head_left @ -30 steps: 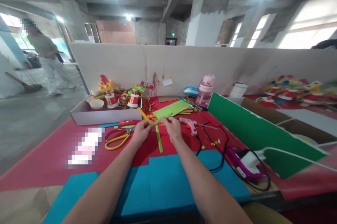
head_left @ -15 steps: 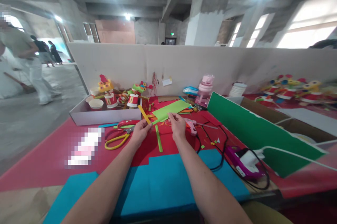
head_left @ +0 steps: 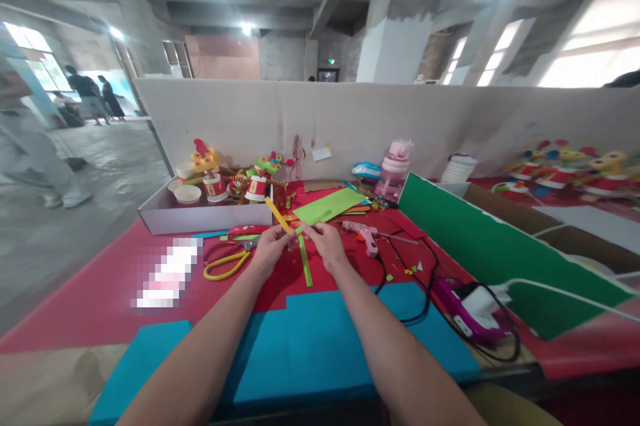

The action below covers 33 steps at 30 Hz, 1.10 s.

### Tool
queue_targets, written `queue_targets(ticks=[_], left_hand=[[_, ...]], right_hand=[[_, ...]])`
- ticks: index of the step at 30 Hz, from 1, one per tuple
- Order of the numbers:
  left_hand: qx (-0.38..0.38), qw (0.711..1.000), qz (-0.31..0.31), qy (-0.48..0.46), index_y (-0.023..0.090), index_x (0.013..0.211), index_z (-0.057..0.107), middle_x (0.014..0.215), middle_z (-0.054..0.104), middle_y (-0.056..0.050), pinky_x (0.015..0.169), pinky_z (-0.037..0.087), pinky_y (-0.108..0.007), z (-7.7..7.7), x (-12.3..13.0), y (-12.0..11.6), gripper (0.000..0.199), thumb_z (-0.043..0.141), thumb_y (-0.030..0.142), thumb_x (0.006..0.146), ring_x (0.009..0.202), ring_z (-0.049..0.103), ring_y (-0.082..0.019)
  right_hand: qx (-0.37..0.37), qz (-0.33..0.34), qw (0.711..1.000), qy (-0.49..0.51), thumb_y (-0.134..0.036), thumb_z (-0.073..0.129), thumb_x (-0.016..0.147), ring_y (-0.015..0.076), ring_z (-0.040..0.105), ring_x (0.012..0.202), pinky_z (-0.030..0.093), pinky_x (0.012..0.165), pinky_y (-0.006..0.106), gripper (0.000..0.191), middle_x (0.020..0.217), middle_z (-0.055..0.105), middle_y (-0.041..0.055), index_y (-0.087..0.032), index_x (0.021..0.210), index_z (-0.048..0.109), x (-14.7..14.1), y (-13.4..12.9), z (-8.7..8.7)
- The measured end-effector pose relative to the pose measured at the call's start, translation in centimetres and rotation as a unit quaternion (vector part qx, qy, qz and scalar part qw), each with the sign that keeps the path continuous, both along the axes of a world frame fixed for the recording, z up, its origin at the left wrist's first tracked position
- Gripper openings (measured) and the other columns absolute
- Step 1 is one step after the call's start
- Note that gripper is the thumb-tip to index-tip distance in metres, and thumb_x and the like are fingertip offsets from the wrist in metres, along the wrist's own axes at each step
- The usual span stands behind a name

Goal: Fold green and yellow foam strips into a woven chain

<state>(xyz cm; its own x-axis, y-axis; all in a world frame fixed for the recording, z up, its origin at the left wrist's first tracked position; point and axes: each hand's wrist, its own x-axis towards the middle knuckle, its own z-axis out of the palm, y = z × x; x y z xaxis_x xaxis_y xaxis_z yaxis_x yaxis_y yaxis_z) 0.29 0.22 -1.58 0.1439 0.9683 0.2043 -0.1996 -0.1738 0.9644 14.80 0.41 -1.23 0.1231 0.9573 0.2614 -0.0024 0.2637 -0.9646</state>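
Note:
My left hand [head_left: 273,247] pinches a yellow paper strip [head_left: 278,214] where it meets a green one. The yellow strip points up and left from the fingertips. Close beside it, my right hand [head_left: 324,245] has its fingers closed on the green strip [head_left: 301,230]. Another green strip [head_left: 305,263] hangs or lies below the hands; its upper end is near the fingertips. Behind them lies a light green sheet [head_left: 333,205] on the red table cover. Yellow-handled scissors [head_left: 227,266] lie left of my left hand, and a pink glue gun [head_left: 369,239] lies right of my right hand.
Blue sheets [head_left: 310,353] cover the near edge. A white box [head_left: 205,219] with cup figures stands back left. At right are a green panel [head_left: 490,253], a purple power strip [head_left: 473,319] and black cables. A person [head_left: 30,139] is on the far left.
My right hand has moved left and down along the green strip, closer to my left hand. The view has shifted slightly, and the person at far left has moved.

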Motion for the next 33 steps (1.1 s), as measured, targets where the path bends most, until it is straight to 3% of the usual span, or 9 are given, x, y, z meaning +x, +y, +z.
queue_targets(ticks=[5, 12, 19, 33], left_hand=[[-0.001, 1.000, -0.013, -0.007, 0.013, 0.076, 0.062, 0.063, 0.067, -0.003, 0.055, 0.042, -0.023, -0.1, 0.2, -0.1, 0.036, 0.078, 0.042, 0.062, 0.053, 0.055, -0.010], [-0.011, 0.998, -0.027, -0.047, 0.013, 0.082, 0.060, 0.065, 0.067, -0.003, 0.058, 0.044, -0.023, -0.3, 0.1, 0.2, 0.038, 0.081, 0.037, 0.061, 0.056, 0.058, -0.011], [-0.018, 0.998, -0.029, -0.045, 0.013, 0.087, 0.059, 0.065, 0.068, -0.003, 0.060, 0.045, -0.025, -0.2, 0.2, 0.0, 0.041, 0.081, 0.037, 0.061, 0.054, 0.059, -0.012], [-0.024, 0.999, -0.020, -0.028, 0.014, 0.082, 0.058, 0.063, 0.069, -0.005, 0.056, 0.044, -0.025, 0.3, 0.3, -0.3, 0.043, 0.081, 0.040, 0.056, 0.052, 0.058, -0.012]], right_hand=[[0.009, -0.044, 0.998, -0.042, -0.061, 0.065, 0.067, 0.0119, 0.047, 0.052, 0.034, 0.051, 0.024, 0.046, 0.051, 0.055, -0.0023, -0.017, 0.054, 0.056, 0.0, -0.1, -0.3], [0.017, 0.042, 0.996, -0.079, -0.051, 0.065, 0.071, 0.0176, 0.060, 0.063, 0.044, 0.062, 0.026, 0.034, 0.061, 0.067, 0.0023, -0.017, 0.063, 0.065, -0.3, -0.4, -0.2], [0.036, -0.041, 0.996, -0.072, -0.050, 0.063, 0.072, 0.0145, 0.052, 0.056, 0.038, 0.055, 0.025, 0.034, 0.054, 0.058, -0.0015, -0.018, 0.059, 0.060, 0.3, 0.2, -0.5], [0.040, -0.112, 0.993, 0.024, -0.053, 0.067, 0.068, 0.0137, 0.049, 0.056, 0.039, 0.055, 0.026, 0.036, 0.057, 0.058, -0.0006, -0.017, 0.066, 0.062, 2.1, 0.8, 0.1]])
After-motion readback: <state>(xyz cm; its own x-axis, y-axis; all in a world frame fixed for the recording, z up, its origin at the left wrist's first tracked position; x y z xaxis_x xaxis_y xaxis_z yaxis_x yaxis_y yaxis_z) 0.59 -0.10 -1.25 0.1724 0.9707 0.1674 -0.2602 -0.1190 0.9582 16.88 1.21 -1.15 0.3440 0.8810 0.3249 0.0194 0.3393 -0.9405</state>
